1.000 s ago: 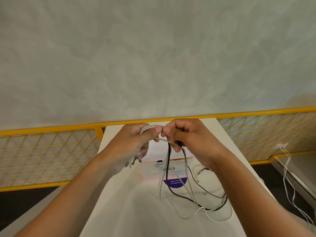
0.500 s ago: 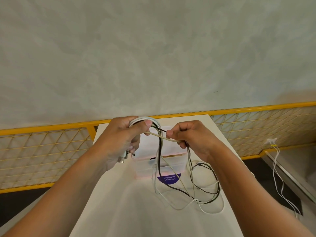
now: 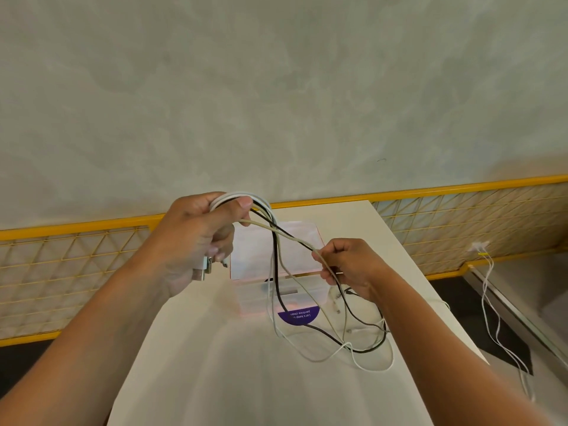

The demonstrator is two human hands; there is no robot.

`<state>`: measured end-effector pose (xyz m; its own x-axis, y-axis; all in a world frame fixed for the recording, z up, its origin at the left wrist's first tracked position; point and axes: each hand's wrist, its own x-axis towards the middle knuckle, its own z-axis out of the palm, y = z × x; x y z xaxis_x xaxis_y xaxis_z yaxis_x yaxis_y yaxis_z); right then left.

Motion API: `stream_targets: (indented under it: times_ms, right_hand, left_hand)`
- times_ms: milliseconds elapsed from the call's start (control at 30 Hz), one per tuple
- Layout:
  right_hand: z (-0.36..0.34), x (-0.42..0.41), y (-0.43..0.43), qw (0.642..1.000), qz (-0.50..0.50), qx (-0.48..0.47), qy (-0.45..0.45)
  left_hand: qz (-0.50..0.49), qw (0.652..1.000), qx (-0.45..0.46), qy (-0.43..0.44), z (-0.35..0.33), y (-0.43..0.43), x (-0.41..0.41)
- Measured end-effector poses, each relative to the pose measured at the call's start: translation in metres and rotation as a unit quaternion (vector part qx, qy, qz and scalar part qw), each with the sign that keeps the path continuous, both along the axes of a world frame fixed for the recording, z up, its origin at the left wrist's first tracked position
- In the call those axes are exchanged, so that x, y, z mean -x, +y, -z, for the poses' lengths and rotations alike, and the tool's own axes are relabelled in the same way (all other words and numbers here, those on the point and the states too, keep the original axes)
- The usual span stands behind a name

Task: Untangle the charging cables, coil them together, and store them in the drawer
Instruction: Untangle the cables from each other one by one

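Left hand (image 3: 190,241): raised over the white table (image 3: 246,379), thumb and curled fingers clamping the coiled top of the charging cables (image 3: 246,196).
Right hand (image 3: 353,269): lower, fingertips pinching a beige strand and a black one.
Cable ends: loose loops trail on the table.
Clear box (image 3: 247,302): lid open; contents unclear.

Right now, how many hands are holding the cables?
2. The left hand grips the coiled loops of the cables, raised at the left. The right hand pinches trailing strands lower right, over the clear box.
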<state>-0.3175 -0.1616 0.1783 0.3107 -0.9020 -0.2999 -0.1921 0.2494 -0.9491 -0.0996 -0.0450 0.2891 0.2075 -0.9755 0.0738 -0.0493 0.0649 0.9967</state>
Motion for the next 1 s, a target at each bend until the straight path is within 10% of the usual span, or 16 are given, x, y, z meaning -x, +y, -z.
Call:
stream_targets:
  times_ms: [1000]
  right_hand:
    - [0.105, 0.043, -0.002, 0.978, 0.093, -0.177, 0.056]
  left_hand:
    - [0.014, 0.999, 0.021, 0.042, -0.011, 0.002, -0.005]
